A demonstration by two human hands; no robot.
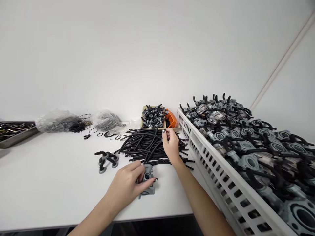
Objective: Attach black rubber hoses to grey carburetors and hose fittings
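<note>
My left hand (129, 178) is closed around a grey metal carburetor (148, 190) near the table's front edge, its round bore facing up beside my thumb. My right hand (171, 144) reaches over a pile of black rubber hoses (145, 144), thumb and index finger pinched together. Whatever lies between those fingertips is too small to make out. Left of the pile, several grey caps with short black tubes (108, 159) rest on the table. Behind the hoses stands a shallow tray (142, 123) of similar grey-and-black caps (154, 116), with an orange container (171, 118) at its right.
A white slotted crate (204, 154), heaped with carburetors (246, 131) bearing black hoses, borders my right arm. Plastic bags of parts (59, 120), black rings (99, 134) and small loose pieces lie along the wall. At far left sits a metal tray (19, 137) of parts.
</note>
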